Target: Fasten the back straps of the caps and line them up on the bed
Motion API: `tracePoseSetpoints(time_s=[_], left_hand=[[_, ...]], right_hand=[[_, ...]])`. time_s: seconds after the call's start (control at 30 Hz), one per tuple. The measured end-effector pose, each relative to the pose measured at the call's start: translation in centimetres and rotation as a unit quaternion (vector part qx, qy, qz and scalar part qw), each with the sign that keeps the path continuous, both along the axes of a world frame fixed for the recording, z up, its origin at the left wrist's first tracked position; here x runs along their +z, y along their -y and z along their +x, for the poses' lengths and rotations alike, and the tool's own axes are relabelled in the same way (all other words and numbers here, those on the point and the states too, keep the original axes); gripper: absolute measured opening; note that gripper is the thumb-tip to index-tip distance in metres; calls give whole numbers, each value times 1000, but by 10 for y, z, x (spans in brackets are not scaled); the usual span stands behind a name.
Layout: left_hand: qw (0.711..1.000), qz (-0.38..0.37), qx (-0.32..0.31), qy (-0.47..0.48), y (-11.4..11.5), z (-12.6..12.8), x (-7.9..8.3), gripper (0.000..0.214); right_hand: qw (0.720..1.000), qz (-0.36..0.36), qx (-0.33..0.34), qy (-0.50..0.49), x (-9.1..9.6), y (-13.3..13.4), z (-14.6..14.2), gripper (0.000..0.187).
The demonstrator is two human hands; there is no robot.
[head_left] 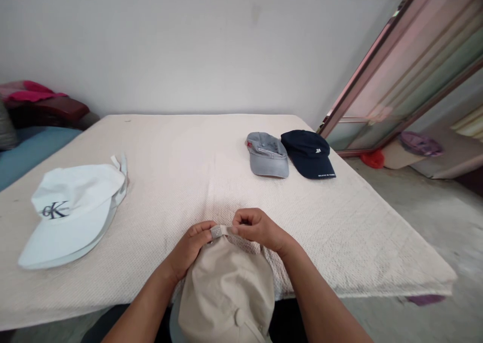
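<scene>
While my left grip [191,246] clamps the buckle [216,232] of the beige cap [230,287], my right grip [261,229] pinches its strap [225,230], a gray cap [268,163] lying beyond them.

A plain white wall [151,51] stood behind the cream-covered table [181,157]. Pinkish framed panels [415,66], apparently glazed, rose at right above the grey concrete floor [418,202].

The left hand [190,245] and right hand [258,230] are bare, as are the left forearm [145,303] and right forearm [317,292], narrow at the wrists and broader toward the elbows. Plain black clothing [289,320] shows below, its cut mostly hidden.
</scene>
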State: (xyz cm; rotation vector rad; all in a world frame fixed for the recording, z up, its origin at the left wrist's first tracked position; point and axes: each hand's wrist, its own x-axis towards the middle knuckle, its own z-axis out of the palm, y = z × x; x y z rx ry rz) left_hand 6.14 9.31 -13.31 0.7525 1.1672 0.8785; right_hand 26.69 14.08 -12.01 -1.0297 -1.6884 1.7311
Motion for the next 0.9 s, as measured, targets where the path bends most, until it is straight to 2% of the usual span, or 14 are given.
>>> tracePoseSetpoints(time_s=[0.2,0.37,0.47,0.57,0.77,0.9], left_hand=[[1000,11,-13,12,-1,-1,2,19],[1000,6,-13,16,0,2,3,17],[999,9,-24,21,-1,4,2,18],[999,20,-30,18,-1,4,1,16],[1000,2,17,-25,0,2,-2,18],[1000,2,12,-13,0,2,-4,17]], right_hand=[[998,-49,-6,-32,1,2,1,21],[991,-93,-41,-89,0,3,-1,21],[991,-86,-35,-99,0,3,-2,22],[996,-62,-11,-58,0,3,-1,20],[999,-42,8,-7,0,2,1,14],[998,-54,19,-20,0,2,0,19]])
